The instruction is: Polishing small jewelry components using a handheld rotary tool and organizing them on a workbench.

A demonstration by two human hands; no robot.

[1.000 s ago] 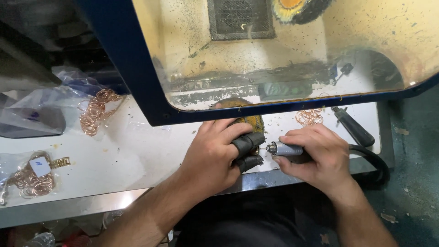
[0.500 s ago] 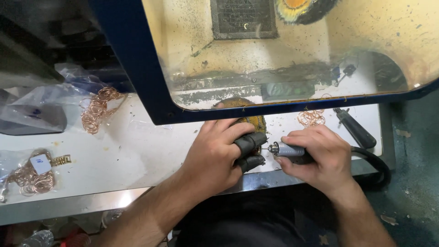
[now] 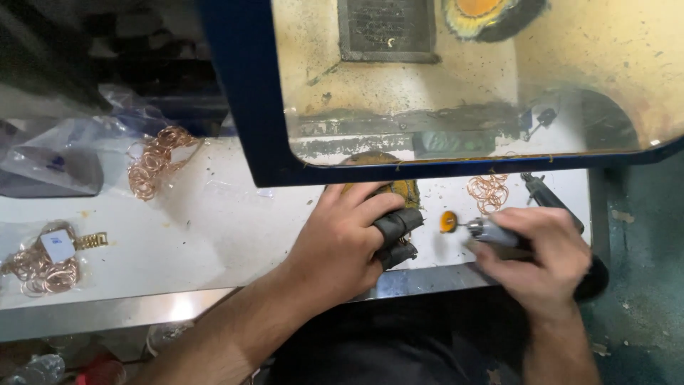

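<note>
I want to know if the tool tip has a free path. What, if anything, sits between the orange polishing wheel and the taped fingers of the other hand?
Nothing visible does. The orange polishing wheel of the rotary handpiece in the right hand faces the left hand's taped fingers across bare white bench.

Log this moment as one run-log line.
left hand: black-taped fingertips on white bench | right hand: holds grey rotary handpiece, orange buffing wheel

Worktop [image 3: 214, 235]: matt white, scratched, with a bare metal front edge.
Rings [image 3: 151, 162], upper left: glossy copper-coloured wire.
Rotary tool [image 3: 491, 232]: brushed metal.
Finger guards [image 3: 397, 222]: dark, matt rubbery wrap.
</note>
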